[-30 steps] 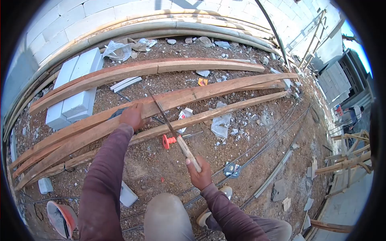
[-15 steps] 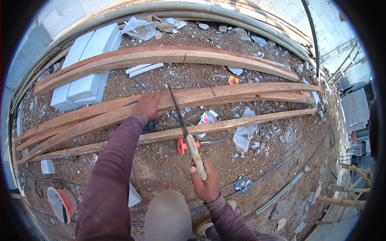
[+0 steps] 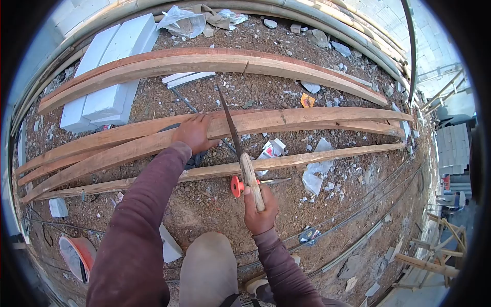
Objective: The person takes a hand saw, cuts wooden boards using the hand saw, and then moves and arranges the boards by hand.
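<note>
My right hand [image 3: 261, 207] is closed round the pale wooden handle of a handsaw [image 3: 231, 125]. The saw's narrow dark blade lies across a long wooden beam [image 3: 307, 115], just right of my left hand. My left hand [image 3: 195, 134] rests on that beam, its fingers over the far edge and the thumb pointing right. More beams run beside and under it. A thinner wooden pole [image 3: 332, 154] passes nearer to me, below the saw handle. A red round-ended tool [image 3: 237, 187] with a metal shaft lies on the ground beside the handle.
White blocks [image 3: 110, 100] support part of a far beam [image 3: 174, 64]. Bamboo poles [image 3: 307, 25] line the wall. An orange bucket [image 3: 84, 250] stands at the lower left. Plastic scraps, rubble and thin metal rods lie on the soil. Wooden scaffolding [image 3: 434, 263] is at the lower right.
The view has shifted, so the beams and both hands appear farther right. The saw has swung more upright in view and sits closer to my left hand. Both hands keep their holds.
</note>
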Action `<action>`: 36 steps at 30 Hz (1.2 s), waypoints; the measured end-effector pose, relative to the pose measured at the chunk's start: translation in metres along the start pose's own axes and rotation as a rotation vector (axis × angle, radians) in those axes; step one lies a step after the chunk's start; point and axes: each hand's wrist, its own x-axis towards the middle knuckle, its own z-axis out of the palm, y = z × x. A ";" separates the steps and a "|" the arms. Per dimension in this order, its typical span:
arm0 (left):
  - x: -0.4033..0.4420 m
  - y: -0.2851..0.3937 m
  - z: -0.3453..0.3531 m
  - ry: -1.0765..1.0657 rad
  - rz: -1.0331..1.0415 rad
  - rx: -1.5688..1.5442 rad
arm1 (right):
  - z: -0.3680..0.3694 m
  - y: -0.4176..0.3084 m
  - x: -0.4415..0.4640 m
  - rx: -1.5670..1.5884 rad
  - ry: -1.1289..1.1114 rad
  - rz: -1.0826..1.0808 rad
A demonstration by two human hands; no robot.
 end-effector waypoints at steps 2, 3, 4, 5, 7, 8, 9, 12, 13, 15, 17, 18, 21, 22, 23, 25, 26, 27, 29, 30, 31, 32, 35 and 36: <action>-0.004 0.001 0.001 -0.025 -0.008 -0.015 | 0.002 0.004 -0.003 -0.002 0.011 -0.001; -0.006 0.003 -0.004 -0.049 -0.012 -0.017 | -0.012 0.011 -0.027 -0.072 -0.032 0.046; -0.004 0.003 -0.007 -0.060 -0.016 -0.015 | -0.029 0.011 -0.055 -0.092 -0.042 0.047; -0.001 0.001 -0.005 -0.056 -0.004 -0.003 | -0.043 0.008 -0.079 -0.113 -0.053 0.046; 0.001 -0.002 0.001 -0.049 0.013 0.020 | -0.055 0.007 -0.103 -0.132 -0.034 0.030; -0.003 -0.002 0.005 -0.038 0.001 0.008 | -0.060 0.008 -0.113 -0.141 -0.021 0.040; -0.005 0.000 0.002 -0.026 -0.002 -0.002 | -0.051 0.013 -0.097 -0.180 -0.024 0.001; -0.002 0.002 0.001 -0.015 -0.008 -0.027 | 0.004 0.024 -0.008 -0.099 -0.021 -0.072; -0.001 -0.001 0.000 -0.023 -0.008 -0.025 | 0.017 0.022 0.010 -0.069 -0.006 -0.121; 0.000 -0.004 0.000 -0.016 0.012 -0.014 | 0.008 0.026 -0.004 -0.083 -0.010 -0.069; -0.003 -0.001 0.002 -0.018 0.008 -0.022 | -0.023 0.019 -0.045 -0.147 -0.052 -0.028; -0.002 -0.001 0.000 -0.019 0.000 -0.016 | -0.043 0.025 -0.081 -0.159 -0.055 -0.004; 0.000 -0.008 0.013 0.051 0.020 0.001 | -0.056 0.025 -0.107 -0.145 -0.044 0.013; -0.001 -0.008 0.016 0.081 0.041 0.007 | -0.053 0.017 -0.107 -0.133 -0.032 0.016; -0.003 -0.006 0.018 0.068 0.036 0.000 | -0.042 0.023 -0.090 -0.146 -0.052 0.034; -0.003 -0.004 0.010 0.062 0.012 -0.007 | -0.002 0.026 -0.010 -0.135 -0.064 0.014; -0.003 -0.005 0.012 0.068 0.018 -0.011 | 0.011 0.025 0.012 -0.110 -0.060 -0.010; -0.003 -0.006 0.012 0.072 0.028 -0.011 | 0.011 0.025 0.009 -0.111 -0.063 -0.024; -0.004 -0.007 0.012 0.038 0.028 -0.013 | -0.002 0.024 -0.007 -0.131 -0.068 -0.046; -0.004 -0.004 0.005 0.010 0.022 -0.013 | -0.017 0.024 -0.033 -0.137 -0.076 0.018; -0.002 -0.003 0.002 -0.014 0.011 -0.016 | -0.037 0.027 -0.071 -0.145 -0.089 0.078; -0.001 -0.002 0.005 0.010 0.025 -0.018 | -0.058 0.032 -0.106 -0.145 -0.115 0.124; -0.005 -0.009 0.016 0.057 0.032 -0.010 | -0.061 0.028 -0.111 -0.190 -0.119 0.072; -0.005 -0.008 0.017 0.065 0.032 -0.013 | -0.053 0.029 -0.099 -0.216 -0.119 0.055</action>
